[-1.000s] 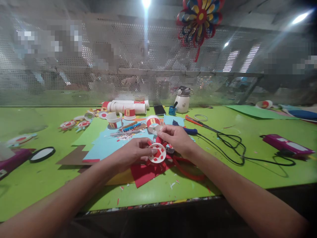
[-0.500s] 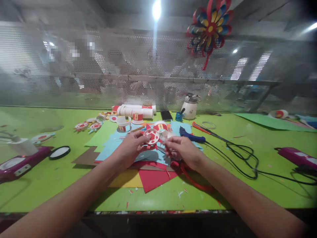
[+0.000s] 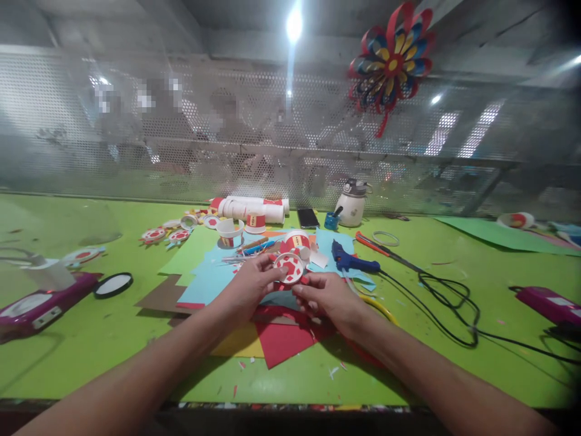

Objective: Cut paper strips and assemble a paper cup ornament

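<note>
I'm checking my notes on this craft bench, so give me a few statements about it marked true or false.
1. The left hand holds a round red-and-white paper piece. True.
2. The blue glue gun is in the right hand. False: it lies on the table, right of both hands.
3. A paper pinwheel hangs above the bench. True.
4. The phone lies at the near table edge. False: it lies at the far side, beside the white cups.
5. Red paper lies under the hands. True.
</note>
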`<state>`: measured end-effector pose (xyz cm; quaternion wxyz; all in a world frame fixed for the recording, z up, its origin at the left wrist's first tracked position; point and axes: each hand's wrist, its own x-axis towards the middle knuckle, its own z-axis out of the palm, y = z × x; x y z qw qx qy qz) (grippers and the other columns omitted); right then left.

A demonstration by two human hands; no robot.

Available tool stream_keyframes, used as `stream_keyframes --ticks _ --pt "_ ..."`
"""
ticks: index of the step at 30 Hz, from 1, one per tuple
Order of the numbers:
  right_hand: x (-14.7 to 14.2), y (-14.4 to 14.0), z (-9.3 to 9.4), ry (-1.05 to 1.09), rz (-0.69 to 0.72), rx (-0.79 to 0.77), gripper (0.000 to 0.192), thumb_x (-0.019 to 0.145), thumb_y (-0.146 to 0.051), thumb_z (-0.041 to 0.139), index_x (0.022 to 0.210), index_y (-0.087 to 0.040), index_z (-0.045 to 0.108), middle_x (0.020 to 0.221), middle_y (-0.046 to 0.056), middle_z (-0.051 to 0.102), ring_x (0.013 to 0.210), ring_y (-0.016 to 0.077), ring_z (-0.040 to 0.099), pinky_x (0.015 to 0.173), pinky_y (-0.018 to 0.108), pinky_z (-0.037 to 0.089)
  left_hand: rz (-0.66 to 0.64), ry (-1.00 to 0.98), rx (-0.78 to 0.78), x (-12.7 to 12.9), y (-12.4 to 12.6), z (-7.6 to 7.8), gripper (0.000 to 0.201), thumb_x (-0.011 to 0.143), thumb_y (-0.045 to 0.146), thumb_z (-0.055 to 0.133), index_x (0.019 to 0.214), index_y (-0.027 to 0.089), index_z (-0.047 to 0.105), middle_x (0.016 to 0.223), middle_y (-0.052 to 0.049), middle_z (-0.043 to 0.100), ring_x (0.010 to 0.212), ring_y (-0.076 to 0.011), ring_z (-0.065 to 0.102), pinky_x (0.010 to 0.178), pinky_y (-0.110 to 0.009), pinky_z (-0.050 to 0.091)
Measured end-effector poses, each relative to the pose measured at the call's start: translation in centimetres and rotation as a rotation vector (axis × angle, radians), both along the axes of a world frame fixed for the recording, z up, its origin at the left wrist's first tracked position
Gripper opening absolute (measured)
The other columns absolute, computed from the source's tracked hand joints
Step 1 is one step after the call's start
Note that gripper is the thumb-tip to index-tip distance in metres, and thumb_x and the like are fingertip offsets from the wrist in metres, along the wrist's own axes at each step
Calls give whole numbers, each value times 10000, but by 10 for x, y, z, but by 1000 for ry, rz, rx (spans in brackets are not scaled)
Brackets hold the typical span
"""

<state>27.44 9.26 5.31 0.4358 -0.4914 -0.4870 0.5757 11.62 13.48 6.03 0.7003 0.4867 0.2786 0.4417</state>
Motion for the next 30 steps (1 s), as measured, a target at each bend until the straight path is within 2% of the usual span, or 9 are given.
stream_keyframes --ticks 4,7,11,14,22,30 --pt "1 1 0 1 -16 3 315 617 -404 744 646 -148 564 503 -42 540 392 49 420 346 172 275 13 26 -9 1 -4 4 277 653 206 768 884 140 629 879 -66 692 776 -165 638 750 -295 494" --pt "1 0 -2 -47 24 53 305 651 -413 718 652 -144 574 488 -47 530 377 44 402 347 175 279 40 26 -20 -1 -5 5 272 651 196 769 882 155 632 869 -45 694 756 -144 634 742 -274 488" --pt "0 -4 1 -77 73 36 305 671 -420 707 636 -157 557 463 -48 537 345 45 407 352 185 285 56 49 -6 -3 -3 7 299 675 210 753 946 156 640 935 -65 698 792 -156 640 740 -271 482" --pt "-1 -5 4 -89 64 25 295 686 -414 702 643 -161 557 467 -45 546 340 45 413 357 189 280 42 54 9 -3 -4 7 317 680 222 752 965 146 635 966 -86 698 819 -176 649 759 -288 485" --pt "0 -1 -1 -47 6 60 284 661 -411 718 669 -160 586 470 -54 526 346 45 388 353 192 276 -2 70 -7 -1 -8 9 445 684 256 744 1093 153 601 1027 -107 688 816 -211 659 668 -303 505" --pt "-1 -4 4 -12 -2 18 313 632 -424 743 660 -150 593 465 -50 521 359 46 389 344 180 258 25 97 4 -1 -11 12 402 721 252 720 1096 173 600 1046 -89 693 849 -197 658 679 -272 508"
